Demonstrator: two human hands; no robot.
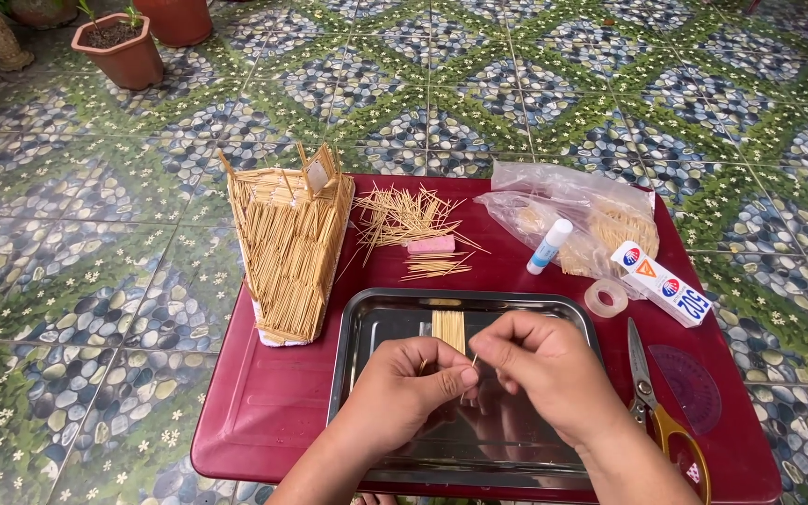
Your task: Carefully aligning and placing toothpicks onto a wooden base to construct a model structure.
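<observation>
Over the shiny rectangular steel tray [367, 323] — left hand [411, 385] and right hand [542, 367] each pinching a thin wooden toothpick [472, 363], fingertips almost meeting.

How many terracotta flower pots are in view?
2, both on the tiled floor at top left: one pot holding soil and a sprout, another pot behind it, cut off by the frame edge. Others may lie outside.

On the red table [273, 402]: one steel tray [367, 323], one toothpick house [290, 243], one glue stick [550, 245], one tape roll [606, 298], one pair of scissors [652, 407], two plastic bags [554, 201]. Two hands: left hand [404, 388], right hand [540, 360]. On the floor, two clay pots [119, 51].
</observation>
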